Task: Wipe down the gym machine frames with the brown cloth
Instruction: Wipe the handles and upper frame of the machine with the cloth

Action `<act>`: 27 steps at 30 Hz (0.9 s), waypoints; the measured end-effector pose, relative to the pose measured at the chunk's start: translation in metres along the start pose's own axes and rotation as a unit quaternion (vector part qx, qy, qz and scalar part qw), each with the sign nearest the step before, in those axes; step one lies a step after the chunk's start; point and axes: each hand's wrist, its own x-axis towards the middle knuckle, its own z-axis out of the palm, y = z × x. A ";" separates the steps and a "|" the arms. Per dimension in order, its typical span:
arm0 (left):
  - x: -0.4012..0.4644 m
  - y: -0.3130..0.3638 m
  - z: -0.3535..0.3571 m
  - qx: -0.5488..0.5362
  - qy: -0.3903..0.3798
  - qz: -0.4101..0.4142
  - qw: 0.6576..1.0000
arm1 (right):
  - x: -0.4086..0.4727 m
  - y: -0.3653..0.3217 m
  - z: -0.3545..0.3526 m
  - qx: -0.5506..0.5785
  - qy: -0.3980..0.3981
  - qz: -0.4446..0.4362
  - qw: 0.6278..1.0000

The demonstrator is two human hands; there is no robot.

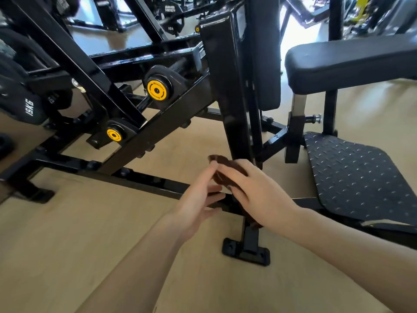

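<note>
You look down at a light wood floor (74,222) that fills the low half of the view. At 3 o'clock sits a black padded seat (352,62), and below it a black footplate (352,177) with little bumps. At 9 o'clock a dark weight plate (27,105) reads 15KG. Two yellow round caps (157,90) shine near the middle left. Bright daylight pours in at 12 o'clock and makes the floor glow. More dark gym machines (112,12) stand far back, with something yellow (363,7) at 1 o'clock.
</note>
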 end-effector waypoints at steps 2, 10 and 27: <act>-0.005 0.010 0.005 -0.066 -0.030 0.007 0.997 | 0.020 -0.018 0.001 0.028 0.031 0.027 0.999; -0.005 0.029 -0.021 -0.150 0.130 -0.009 0.980 | 0.082 -0.048 0.010 0.315 -0.156 0.132 0.927; 0.055 0.070 0.028 0.144 0.152 0.228 0.951 | 0.092 0.024 -0.002 0.398 0.189 0.137 0.887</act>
